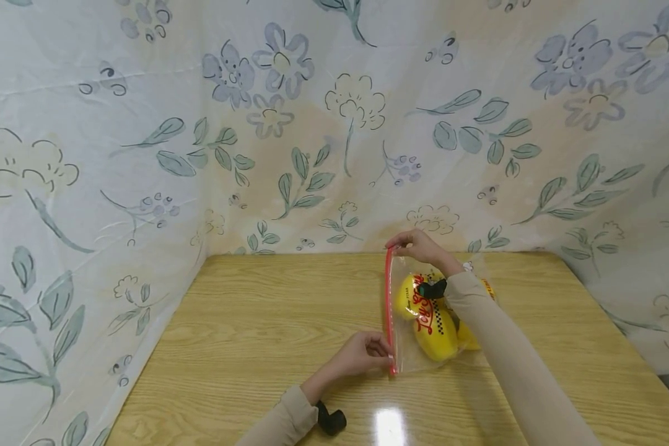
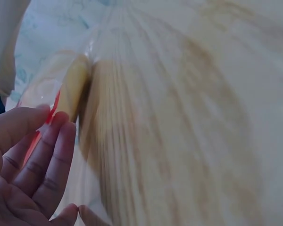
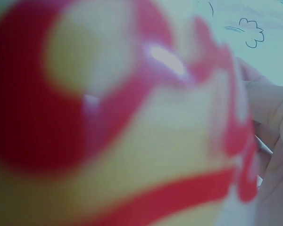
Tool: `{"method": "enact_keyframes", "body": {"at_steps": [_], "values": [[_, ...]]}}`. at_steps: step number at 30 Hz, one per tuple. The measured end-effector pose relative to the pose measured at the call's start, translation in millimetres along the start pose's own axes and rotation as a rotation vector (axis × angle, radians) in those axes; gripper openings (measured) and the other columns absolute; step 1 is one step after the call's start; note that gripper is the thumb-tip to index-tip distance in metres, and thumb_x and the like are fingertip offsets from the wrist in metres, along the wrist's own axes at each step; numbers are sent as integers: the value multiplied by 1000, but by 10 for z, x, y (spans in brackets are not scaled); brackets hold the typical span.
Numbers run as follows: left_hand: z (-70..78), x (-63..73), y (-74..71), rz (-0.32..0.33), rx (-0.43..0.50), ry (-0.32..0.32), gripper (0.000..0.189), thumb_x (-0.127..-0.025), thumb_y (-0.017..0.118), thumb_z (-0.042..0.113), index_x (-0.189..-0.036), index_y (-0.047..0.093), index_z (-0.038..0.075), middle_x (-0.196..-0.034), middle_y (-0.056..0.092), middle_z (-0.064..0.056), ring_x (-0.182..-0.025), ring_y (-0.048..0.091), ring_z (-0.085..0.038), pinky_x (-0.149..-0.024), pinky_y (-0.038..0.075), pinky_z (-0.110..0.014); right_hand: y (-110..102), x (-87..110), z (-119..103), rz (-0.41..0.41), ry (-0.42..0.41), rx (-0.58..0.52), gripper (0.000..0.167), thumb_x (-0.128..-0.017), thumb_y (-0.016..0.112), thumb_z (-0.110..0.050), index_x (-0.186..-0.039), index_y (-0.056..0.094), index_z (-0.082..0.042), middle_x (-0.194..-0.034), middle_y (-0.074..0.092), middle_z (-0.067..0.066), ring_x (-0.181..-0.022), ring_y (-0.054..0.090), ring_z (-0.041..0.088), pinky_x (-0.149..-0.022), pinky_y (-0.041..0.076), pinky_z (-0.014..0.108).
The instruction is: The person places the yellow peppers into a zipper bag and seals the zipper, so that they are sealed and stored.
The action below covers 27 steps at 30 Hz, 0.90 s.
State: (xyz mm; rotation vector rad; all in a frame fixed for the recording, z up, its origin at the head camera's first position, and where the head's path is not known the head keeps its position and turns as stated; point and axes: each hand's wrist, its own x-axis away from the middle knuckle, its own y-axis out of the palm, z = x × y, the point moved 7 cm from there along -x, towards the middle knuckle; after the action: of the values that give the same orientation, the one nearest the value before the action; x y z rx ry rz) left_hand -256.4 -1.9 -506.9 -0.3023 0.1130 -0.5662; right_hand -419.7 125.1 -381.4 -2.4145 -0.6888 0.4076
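Note:
A clear zip bag (image 1: 409, 360) with a red zip strip (image 1: 389, 297) and red "Toy Story" lettering stands on its side over the table. Several rounded yellow things (image 1: 436, 341) are inside it; their kind is hard to tell through the print. My left hand (image 1: 361, 355) pinches the near end of the red strip between thumb and fingers, as the left wrist view also shows. At the strip's far end, my right hand (image 1: 422, 246) pinches the upper corner of the bag. Blurred red print on the bag (image 3: 118, 117) fills most of the right wrist view.
The wood-grain table (image 1: 245, 322) extends to the left and right of the bag. Cloth with flowers and leaves (image 1: 290, 155) hangs behind and along both sides. A black wrist device (image 1: 331, 419) sits at the left cuff, another (image 1: 433, 288) at the right wrist.

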Motion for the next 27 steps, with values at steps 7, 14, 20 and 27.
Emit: {"method": "enact_keyframes", "body": {"at_steps": [7, 14, 20, 27], "values": [[121, 60, 33, -32, 0, 25, 11, -79, 70, 1, -88, 65, -4, -85, 68, -17, -73, 62, -6, -72, 51, -19, 20, -52, 226, 16, 43, -32, 22, -89, 59, -5, -110, 64, 2, -106, 66, 16, -94, 58, 25, -79, 47, 31], [80, 70, 72, -47, -4, 26, 12, -80, 71, 5, -89, 66, -1, -85, 69, -16, -73, 62, -4, -70, 51, -18, 57, -119, 440, 24, 75, -83, 23, -89, 61, -10, -111, 65, -2, -103, 67, 11, -96, 59, 21, -85, 48, 34], [19, 51, 90, -65, 1, 36, 12, -80, 72, 9, -89, 67, 3, -85, 70, -11, -73, 62, -2, -71, 52, -19, 71, -113, 434, 36, 71, -114, 22, -89, 60, -8, -111, 65, -3, -104, 65, 13, -96, 58, 23, -84, 49, 31], [22, 52, 65, -119, -35, 20, 14, -83, 70, 14, -93, 66, 4, -86, 70, -4, -75, 63, -1, -74, 51, -19, 133, -109, 412, 13, 70, -140, 26, -91, 57, -6, -116, 60, 1, -107, 62, 19, -97, 57, 27, -85, 49, 30]]}}
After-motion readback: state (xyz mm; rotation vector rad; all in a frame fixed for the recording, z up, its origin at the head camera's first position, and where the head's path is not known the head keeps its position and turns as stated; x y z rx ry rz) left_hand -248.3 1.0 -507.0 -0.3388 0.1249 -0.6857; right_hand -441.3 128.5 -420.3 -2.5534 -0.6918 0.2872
